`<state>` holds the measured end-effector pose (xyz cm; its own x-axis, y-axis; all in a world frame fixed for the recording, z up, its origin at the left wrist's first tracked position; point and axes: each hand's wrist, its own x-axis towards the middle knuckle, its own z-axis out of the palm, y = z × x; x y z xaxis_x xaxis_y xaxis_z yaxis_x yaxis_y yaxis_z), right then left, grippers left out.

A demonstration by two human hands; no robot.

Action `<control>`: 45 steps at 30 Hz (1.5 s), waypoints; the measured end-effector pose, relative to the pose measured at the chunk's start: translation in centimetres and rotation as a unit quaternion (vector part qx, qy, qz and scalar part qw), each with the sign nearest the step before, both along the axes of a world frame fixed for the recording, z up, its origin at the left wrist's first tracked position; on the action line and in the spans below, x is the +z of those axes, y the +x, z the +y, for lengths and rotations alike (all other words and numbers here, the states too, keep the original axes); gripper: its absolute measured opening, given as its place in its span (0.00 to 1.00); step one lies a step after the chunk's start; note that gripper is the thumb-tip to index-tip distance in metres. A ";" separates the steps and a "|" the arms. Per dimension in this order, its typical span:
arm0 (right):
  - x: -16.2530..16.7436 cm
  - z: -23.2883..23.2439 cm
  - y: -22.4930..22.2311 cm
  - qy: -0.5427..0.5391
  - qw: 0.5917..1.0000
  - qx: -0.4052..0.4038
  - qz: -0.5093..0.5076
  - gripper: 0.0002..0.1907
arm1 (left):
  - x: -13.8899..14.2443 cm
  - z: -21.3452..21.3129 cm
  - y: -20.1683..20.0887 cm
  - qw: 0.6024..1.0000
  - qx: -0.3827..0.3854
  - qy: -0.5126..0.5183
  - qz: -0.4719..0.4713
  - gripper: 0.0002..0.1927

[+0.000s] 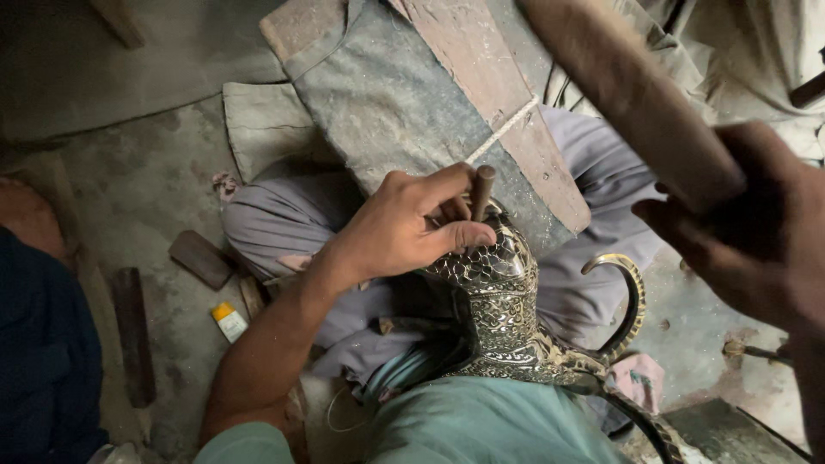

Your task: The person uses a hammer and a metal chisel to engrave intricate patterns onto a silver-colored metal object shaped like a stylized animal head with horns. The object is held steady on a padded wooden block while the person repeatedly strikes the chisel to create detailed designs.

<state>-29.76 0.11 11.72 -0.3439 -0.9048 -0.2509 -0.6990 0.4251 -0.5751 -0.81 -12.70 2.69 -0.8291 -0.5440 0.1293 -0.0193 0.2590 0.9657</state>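
— What lies under your hands?

— A worn wooden plank [507,103] slants across my lap. Against it rests a patterned metal pot [503,301], embossed all over, with a curved handle [626,296].

— And your fingers?

— My right hand [756,232] wraps a thick wooden mallet [627,86]. My left hand [412,228] pinches a small dark punch [481,193] upright on the pot's top.
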 end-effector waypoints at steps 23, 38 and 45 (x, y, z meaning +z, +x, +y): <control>-0.5 1.5 -0.7 0.134 0.984 0.007 0.115 0.24 | -0.4 -1.2 -1.1 0.994 -0.073 -0.077 0.006 0.20; -1.0 -0.8 -0.6 -0.114 0.979 0.147 -0.086 0.14 | -0.4 -0.8 -1.0 0.994 -0.071 -0.078 -0.024 0.18; -1.4 -1.2 -0.4 -0.031 0.987 0.047 -0.152 0.22 | 0.1 -0.8 -1.1 0.995 -0.071 -0.057 -0.034 0.18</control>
